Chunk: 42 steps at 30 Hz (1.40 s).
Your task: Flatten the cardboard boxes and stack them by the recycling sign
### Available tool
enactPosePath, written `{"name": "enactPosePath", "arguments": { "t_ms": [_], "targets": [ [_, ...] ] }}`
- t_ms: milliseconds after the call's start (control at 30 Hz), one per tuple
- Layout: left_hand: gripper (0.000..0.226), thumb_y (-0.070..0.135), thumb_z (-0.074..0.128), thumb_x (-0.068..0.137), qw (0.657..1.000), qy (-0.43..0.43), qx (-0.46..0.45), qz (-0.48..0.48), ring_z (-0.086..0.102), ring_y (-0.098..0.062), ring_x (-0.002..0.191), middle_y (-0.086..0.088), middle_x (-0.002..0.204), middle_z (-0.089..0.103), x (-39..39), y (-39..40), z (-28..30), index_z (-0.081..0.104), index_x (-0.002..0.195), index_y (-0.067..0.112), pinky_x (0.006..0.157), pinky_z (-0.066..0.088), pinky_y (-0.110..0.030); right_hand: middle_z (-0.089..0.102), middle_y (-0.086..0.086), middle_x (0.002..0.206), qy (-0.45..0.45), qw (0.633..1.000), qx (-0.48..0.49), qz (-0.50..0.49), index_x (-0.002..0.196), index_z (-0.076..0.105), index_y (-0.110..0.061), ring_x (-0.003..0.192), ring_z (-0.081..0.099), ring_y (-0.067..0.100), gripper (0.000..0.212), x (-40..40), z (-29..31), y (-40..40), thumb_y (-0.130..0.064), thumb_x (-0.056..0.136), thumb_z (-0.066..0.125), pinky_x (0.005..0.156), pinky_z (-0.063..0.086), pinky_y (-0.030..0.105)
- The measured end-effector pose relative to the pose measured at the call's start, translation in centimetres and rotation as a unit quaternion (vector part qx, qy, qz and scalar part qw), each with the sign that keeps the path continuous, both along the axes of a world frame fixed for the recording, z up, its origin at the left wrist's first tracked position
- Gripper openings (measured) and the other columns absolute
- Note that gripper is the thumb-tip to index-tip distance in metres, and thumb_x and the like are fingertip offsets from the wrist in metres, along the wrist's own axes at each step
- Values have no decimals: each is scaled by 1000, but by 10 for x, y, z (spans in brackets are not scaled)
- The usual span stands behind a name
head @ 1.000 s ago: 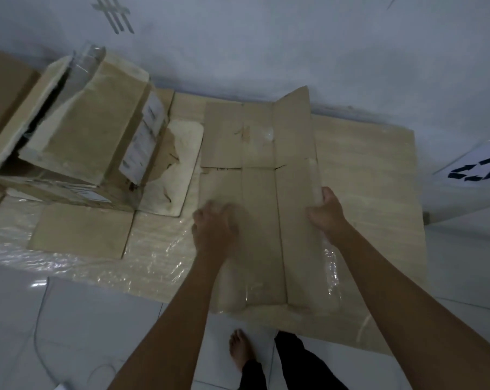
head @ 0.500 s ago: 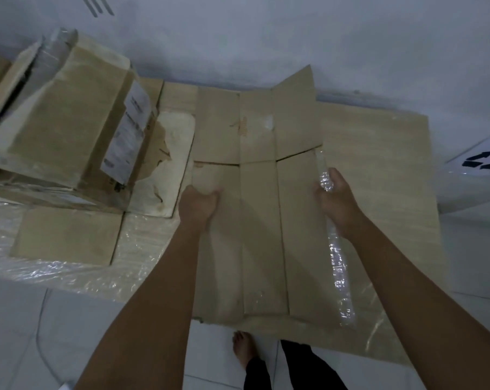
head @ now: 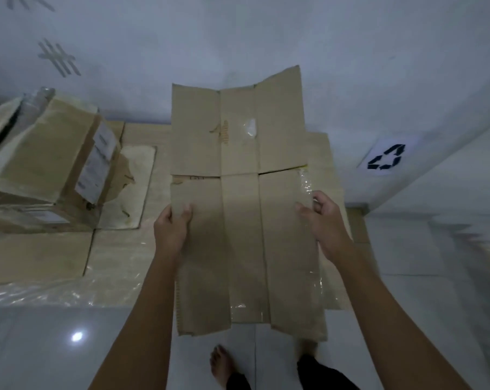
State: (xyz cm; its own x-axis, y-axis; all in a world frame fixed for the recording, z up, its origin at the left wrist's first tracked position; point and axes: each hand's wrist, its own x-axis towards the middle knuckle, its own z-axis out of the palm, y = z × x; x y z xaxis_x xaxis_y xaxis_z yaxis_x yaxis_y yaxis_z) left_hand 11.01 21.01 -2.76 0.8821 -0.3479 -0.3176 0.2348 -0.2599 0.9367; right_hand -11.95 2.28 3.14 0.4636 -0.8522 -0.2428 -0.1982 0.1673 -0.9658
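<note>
Two hands are on the flat box (head: 243, 209): my left hand (head: 172, 229) grips its left edge, thumb on top and fingers curled under, and my right hand (head: 322, 223) grips the right edge where a strip of clear tape (head: 305, 190) runs along it. I hold the box in front of me, above a layer of flattened cardboard (head: 120, 257) that lies on white floor tiles (head: 55, 347) against a pale wall (head: 238, 32). Part of that layer is under shiny plastic film (head: 69, 291). To the left stands an unflattened box (head: 49, 156) with a white label (head: 100, 164). On the right, a recycling sign (head: 385, 156) is fixed low on the wall.

Half a second ago the flat box lay lower, over the cardboard layer; now its far flaps rise in front of the wall, and the sign shows in full rather than cut by the frame edge.

Fingers under the box are hidden on both sides. Label print is too blurred to read. Grey marks (head: 58, 58) on the wall I cannot identify. Below, one bare foot (head: 219, 364) shows; the other is hidden by the box.
</note>
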Motion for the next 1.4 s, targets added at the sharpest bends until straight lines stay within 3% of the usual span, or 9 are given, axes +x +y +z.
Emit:
{"name": "enactPosePath", "arguments": {
  "t_ms": [100, 333, 500, 700, 900, 1033, 1167, 1267, 1400],
  "targets": [
    [20, 32, 70, 95, 999, -30, -39, 9, 67, 3, 87, 13, 97, 72, -54, -14, 28, 72, 111, 20, 73, 55, -15, 77, 1, 99, 17, 999, -39, -28, 104, 68, -12, 86, 69, 17, 12, -48, 19, -4, -14, 92, 67, 75, 53, 34],
    [22, 27, 71, 95, 992, -77, -95, -14, 70, 3, 79, 2, 98, 74, -199, -87, 59, 70, 113, 14, 63, 55, -14, 77, -6, 90, 23, 995, -71, -69, 93, 68, -21, 72, 72, 8, 2, -197, 37, -67, -22, 91, 68, 67, 56, 29],
    [26, 23, 72, 94, 988, -95, -120, -1, 72, -7, 83, 2, 98, 75, -314, -149, 56, 67, 119, 20, 65, 56, -17, 77, 2, 94, 7, 993, -75, -88, 91, 70, -20, 88, 72, 33, 5, -310, 33, -123, -20, 86, 70, 79, 59, 49],
    [19, 22, 67, 97, 990, -105, -93, -24, 69, -5, 81, -1, 97, 73, -412, -222, 43, 68, 116, 18, 64, 53, -14, 77, 0, 87, 26, 989, -83, -124, 95, 69, -16, 70, 64, 10, 11, -409, 23, -181, -9, 87, 68, 64, 49, 27],
    [21, 25, 56, 103, 994, -90, -26, -55, 66, -14, 91, 4, 98, 71, -444, -296, 8, 67, 120, 17, 74, 50, -22, 62, 7, 77, 100, 984, -80, -122, 99, 64, -14, 63, 48, 16, 8, -444, -22, -258, -13, 93, 59, 51, 39, 22],
    [18, 33, 49, 106, 992, -91, 31, -77, 60, 4, 81, 16, 90, 67, -446, -339, -29, 65, 113, 27, 63, 42, -9, 70, 15, 92, 151, 985, -36, -74, 98, 63, -14, 75, 59, 21, 15, -446, -73, -317, -24, 87, 62, 70, 47, 32],
    [29, 38, 53, 104, 989, -68, 101, -86, 65, -12, 90, 7, 96, 69, -443, -375, -68, 71, 115, 18, 62, 40, -8, 70, 5, 107, 187, 981, 31, -46, 124, 59, -29, 96, 68, 24, 44, -454, -114, -361, -24, 82, 68, 84, 56, 39],
    [28, 40, 61, 99, 987, -46, 140, -68, 69, -19, 89, 2, 90, 74, -435, -402, -109, 76, 109, 18, 65, 45, -25, 68, 3, 98, 196, 977, 72, -36, 118, 56, -31, 88, 66, 24, 35, -453, -143, -390, -16, 89, 69, 65, 50, 28],
    [21, 35, 64, 98, 977, -43, 193, -79, 60, -11, 73, 11, 72, 63, -428, -436, -183, 68, 79, 29, 58, 42, -21, 72, 8, 104, 252, 964, 74, -33, 115, 64, -20, 88, 68, 27, 31, -450, -216, -423, -16, 85, 73, 59, 48, 27]
  ]
}}
